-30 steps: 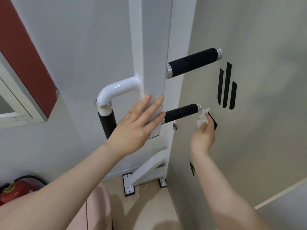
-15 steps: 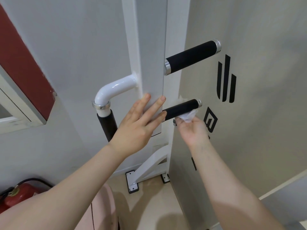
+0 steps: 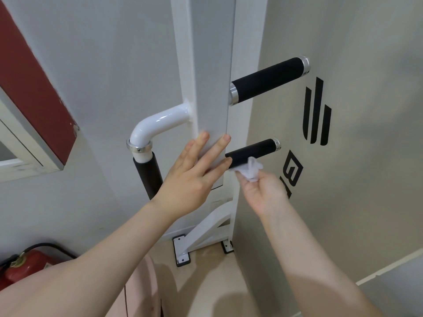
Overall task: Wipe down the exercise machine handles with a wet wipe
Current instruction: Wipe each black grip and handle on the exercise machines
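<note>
Under the lower black handle (image 3: 251, 154), the right hand's fingertips (image 3: 242, 177) pinch a crumpled white wet wipe (image 3: 251, 169) and press it up against the foam near the handle's inner end, close to the white post (image 3: 210, 88). Half a second ago the wipe was bunched further out, toward the handle's chrome cap; now it sits nearer the post, and the cap end shows bare. A second ago the wipe was clear of the handle altogether, off its tip.

The right hand (image 3: 263, 191) is turned palm up beneath the handle, its forearm rising from the lower right. The left hand (image 3: 192, 177) lies flat against the face of the post, fingers straight and a little spread, holding nothing, much where it was before; its lowest finger ends just beside the handle's inner end. The left forearm comes in from the lower left.

Above, the upper black handle (image 3: 267, 81) sticks out to the right, untouched. On the left of the post a white bent tube (image 3: 158, 122) turns down into a third dark grip (image 3: 148, 175), partly hidden behind the left wrist. A red fire extinguisher (image 3: 25, 261) lies at the bottom left corner. No container is in view.
</note>
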Demonstrator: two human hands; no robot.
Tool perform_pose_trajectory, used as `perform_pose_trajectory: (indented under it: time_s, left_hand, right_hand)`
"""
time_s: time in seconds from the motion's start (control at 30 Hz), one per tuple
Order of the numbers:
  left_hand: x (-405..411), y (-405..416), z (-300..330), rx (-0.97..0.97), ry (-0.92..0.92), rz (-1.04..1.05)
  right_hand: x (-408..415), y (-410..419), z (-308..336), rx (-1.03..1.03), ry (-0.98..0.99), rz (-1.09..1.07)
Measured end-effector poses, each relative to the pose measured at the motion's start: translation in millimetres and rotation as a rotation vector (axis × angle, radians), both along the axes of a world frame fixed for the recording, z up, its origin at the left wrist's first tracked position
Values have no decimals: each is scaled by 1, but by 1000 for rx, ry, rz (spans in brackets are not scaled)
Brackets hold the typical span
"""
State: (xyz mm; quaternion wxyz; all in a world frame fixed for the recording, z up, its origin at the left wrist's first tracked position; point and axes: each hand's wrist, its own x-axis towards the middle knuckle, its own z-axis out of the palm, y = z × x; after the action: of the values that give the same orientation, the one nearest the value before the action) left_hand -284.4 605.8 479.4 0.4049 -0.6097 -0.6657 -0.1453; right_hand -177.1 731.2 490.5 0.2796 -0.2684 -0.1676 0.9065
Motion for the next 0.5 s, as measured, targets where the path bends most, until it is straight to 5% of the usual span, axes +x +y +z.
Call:
perform_pose_trajectory:
  time_s: [0.1,0.3,0.4,0.5]
  left_hand:
    - [0,0,1,-2,7,6]
    - [-1,2,0,10,-22,-16]
    - [-2,-1,2,-6,-15,-12]
    - [-4,-3,4,-3,21,9]
  right_hand:
    - [3,11,-1,244,-151,-224]
    - [-10,-15,-41,1864,-389,-249]
    - [-16,2,-35,2102,-394,-155]
    - [-14,37,-23,2104,-568,-122]
